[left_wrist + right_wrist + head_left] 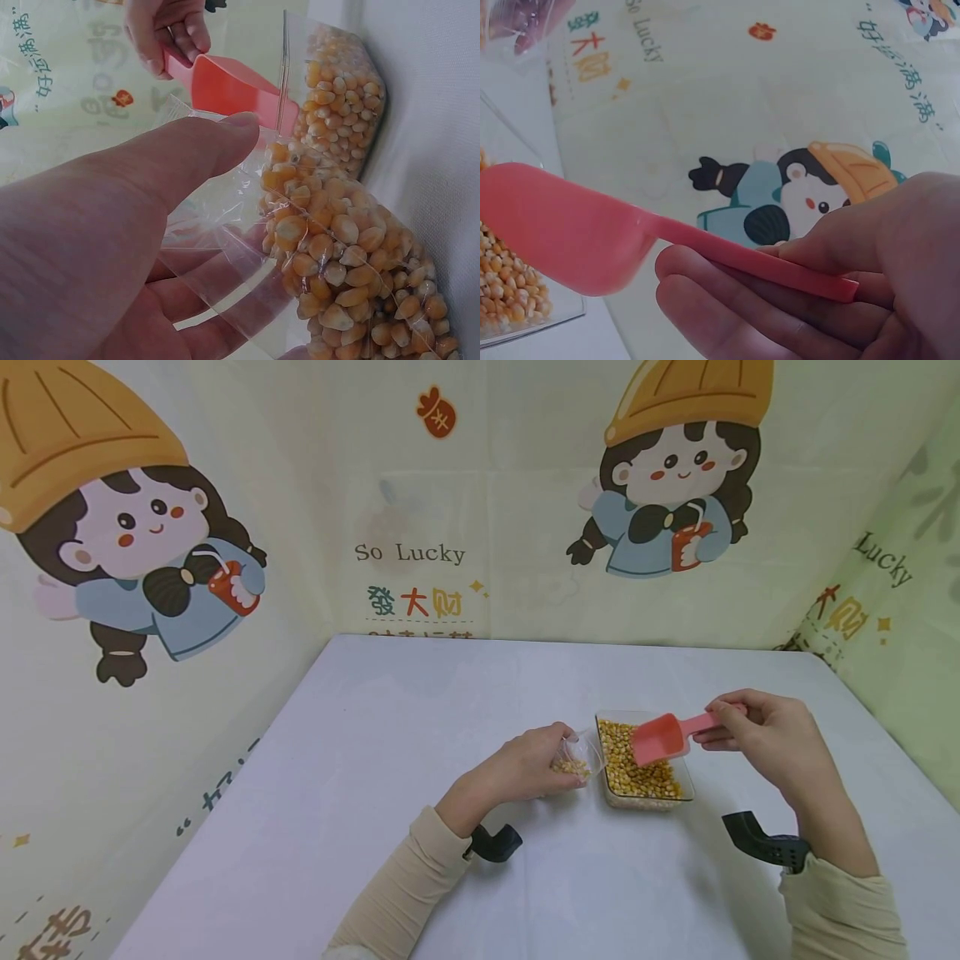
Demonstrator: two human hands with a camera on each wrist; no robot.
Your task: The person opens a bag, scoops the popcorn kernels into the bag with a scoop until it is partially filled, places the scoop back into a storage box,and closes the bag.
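Note:
A pink plastic scoop (660, 740) is in my right hand (776, 739), which grips its handle (757, 259) between thumb and fingers. The scoop's bowl is over a clear rectangular container (647, 804) filled with yellow corn kernels (628, 774); I see no kernels in the bowl. To the left of the container, my left hand (525, 766) holds a clear plastic bag (367, 259) with many kernels in its lower part. The thumb lies across the bag's upper edge and the fingers curve behind the film. In the left wrist view, the scoop's front edge is close to the bag's mouth and the container's rim.
Both hands work over a white tabletop (570, 893). Behind it hangs a pale printed curtain (525, 510) with cartoon figures and lettering, which also runs along the left and right sides. A black camera mount (497, 843) sits on the left wrist, another (765, 843) on the right.

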